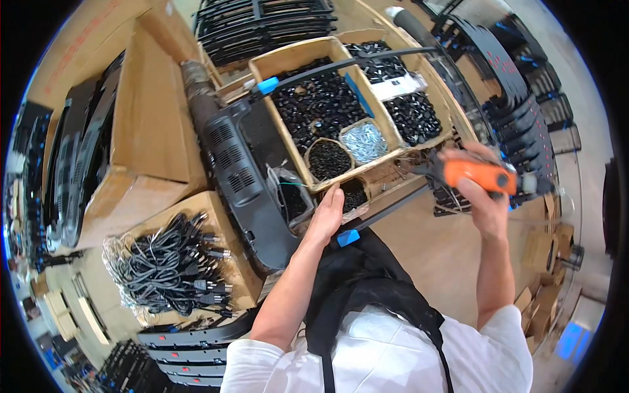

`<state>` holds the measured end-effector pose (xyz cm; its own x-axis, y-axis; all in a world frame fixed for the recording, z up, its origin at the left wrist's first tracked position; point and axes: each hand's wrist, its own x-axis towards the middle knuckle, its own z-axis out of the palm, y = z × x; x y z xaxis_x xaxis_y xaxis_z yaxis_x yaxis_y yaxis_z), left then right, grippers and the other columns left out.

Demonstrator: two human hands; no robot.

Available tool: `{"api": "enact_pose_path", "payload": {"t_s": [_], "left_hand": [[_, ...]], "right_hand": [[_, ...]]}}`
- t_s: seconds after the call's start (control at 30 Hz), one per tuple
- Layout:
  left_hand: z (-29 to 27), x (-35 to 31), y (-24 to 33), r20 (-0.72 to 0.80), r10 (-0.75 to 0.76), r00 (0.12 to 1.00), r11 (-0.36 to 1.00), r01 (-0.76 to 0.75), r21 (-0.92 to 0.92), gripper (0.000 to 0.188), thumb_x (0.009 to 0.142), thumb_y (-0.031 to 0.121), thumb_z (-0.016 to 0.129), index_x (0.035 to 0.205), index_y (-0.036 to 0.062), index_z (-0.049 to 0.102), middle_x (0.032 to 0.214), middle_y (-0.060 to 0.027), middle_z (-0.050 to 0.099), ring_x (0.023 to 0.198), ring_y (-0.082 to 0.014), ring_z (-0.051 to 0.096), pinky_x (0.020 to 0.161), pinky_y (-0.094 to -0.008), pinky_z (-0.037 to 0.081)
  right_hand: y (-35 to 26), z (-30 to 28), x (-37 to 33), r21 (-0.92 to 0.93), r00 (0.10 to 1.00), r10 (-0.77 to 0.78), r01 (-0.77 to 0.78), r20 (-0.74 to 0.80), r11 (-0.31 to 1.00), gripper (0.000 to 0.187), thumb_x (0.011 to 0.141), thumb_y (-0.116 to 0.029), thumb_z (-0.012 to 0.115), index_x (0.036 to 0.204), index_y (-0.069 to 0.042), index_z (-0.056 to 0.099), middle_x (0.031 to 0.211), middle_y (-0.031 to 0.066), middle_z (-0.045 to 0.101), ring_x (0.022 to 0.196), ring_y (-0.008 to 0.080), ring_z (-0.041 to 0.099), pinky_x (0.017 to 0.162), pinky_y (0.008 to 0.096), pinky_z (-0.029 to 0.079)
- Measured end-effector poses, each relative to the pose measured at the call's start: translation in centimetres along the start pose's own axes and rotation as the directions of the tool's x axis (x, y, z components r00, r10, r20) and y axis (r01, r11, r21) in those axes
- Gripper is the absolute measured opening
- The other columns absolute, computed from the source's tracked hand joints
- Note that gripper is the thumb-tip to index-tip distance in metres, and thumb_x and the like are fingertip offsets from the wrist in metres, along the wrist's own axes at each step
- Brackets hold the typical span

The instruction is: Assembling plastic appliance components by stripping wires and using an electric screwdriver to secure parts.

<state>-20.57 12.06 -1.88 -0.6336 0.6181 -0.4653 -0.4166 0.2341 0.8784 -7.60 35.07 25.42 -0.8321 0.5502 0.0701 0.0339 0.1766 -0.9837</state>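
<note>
The right hand (490, 208) is closed around the orange tool (468, 175), its dark nose turned left toward the parts box (298, 56), likely so it can be steered with one hand. The left hand (325, 217) lies at the box's near edge, perhaps to steady something; whether its fingers pinch anything, one cannot tell. Silver screws (364, 141) and dark screws (329, 161) sit in separate lots, presumably to stay sorted and within reach. A black bar (400, 208) runs below the box, blue tape (348, 238) near its left end.

The tool is right of the box, held above the floor. Its body is bright orange with a dark round spot near the rear; motion blur softens its outline.
</note>
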Motion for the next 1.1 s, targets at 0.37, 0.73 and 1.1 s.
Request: {"api": "enact_pose_path", "payload": {"t_s": [0.37,0.73,1.1], "left_hand": [[6.9,-4.0,4.5,0.01,-0.203,0.979,0.419,0.077,0.905,0.071,0.108,0.061,0.039,0.116,0.0011,0.076,0.113,-0.0278,0.075,0.112,-0.0441,0.071,0.101,-0.0533,0.054],[9.2,-4.4,6.4,-0.219,-0.21,0.953,0.304,0.277,0.912,0.067,0.109,0.061,0.037,0.111,0.009,0.079,0.105,-0.0255,0.076,0.105,-0.046,0.072,0.096,-0.0548,0.055],[10.8,-7.4,3.1,-0.31,0.774,0.552,0.435,-0.108,0.894,0.03,0.098,0.039,0.069,0.089,0.01,0.07,0.083,-0.0101,0.067,0.084,-0.0327,0.068,0.074,-0.0475,0.054]], "right_hand": [[33.4,-12.4,-13.9,0.767,0.545,0.79,-0.366,-0.281,0.526,0.038,0.095,-0.028,0.079,0.126,-0.013,0.062,0.125,0.0084,0.069,0.115,0.0236,0.068,0.102,0.0477,0.055],[41.9,-4.1,-4.2,0.49,0.356,0.829,-0.864,0.431,0.117,0.03,0.1,-0.035,0.06,0.091,-0.008,0.069,0.075,0.0134,0.07,0.058,0.0252,0.066,0.052,0.0384,0.054],[18.0,7.0,29.7,-0.375,0.656,-0.318,0.691,0.684,0.619,0.045,0.104,-0.035,0.063,0.126,0.003,0.07,0.118,0.0242,0.074,0.113,0.0383,0.07,0.1,0.0445,0.053]]}}
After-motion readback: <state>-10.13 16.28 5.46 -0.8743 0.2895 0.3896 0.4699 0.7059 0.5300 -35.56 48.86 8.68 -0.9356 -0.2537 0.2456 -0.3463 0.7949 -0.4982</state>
